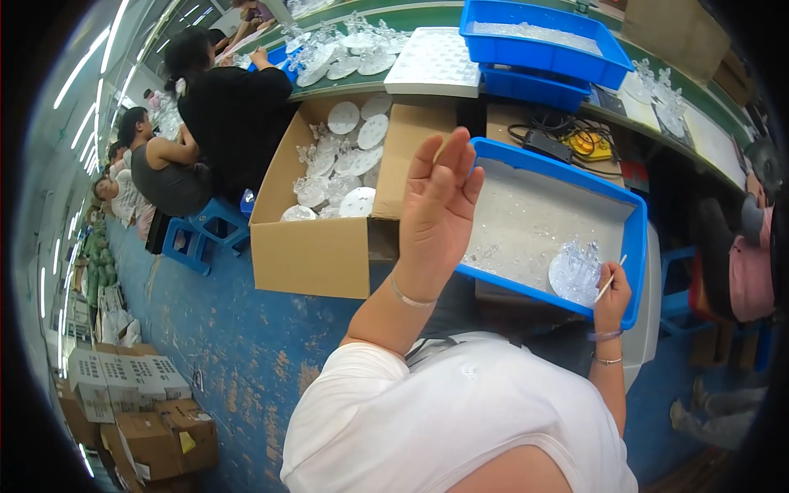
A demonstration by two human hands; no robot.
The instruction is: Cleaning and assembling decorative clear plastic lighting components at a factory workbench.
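Note:
My left hand (pixel 441 201) is raised between the carton and the blue tray, palm showing, fingers stretched upward with nothing visible in them. At the near right corner of the tray, my right hand (pixel 613 297) is closed round a thin pale stick (pixel 606 287). Its fingers also meet the edge of a round clear plastic piece (pixel 573 275) with small upright parts on it; whether they grip it I cannot tell. That piece is in the blue tray (pixel 567 174), over a pale grey bottom scattered with small clear bits.
An open cardboard box (pixel 311 256) holds several similar discs. More clear pieces (pixel 349 53) crowd the green bench beside a white foam tray (pixel 436 62) and stacked blue bins (pixel 546 45). Black cables (pixel 549 141) lie behind my tray. Co-workers sit on blue stools (pixel 187 245) at left.

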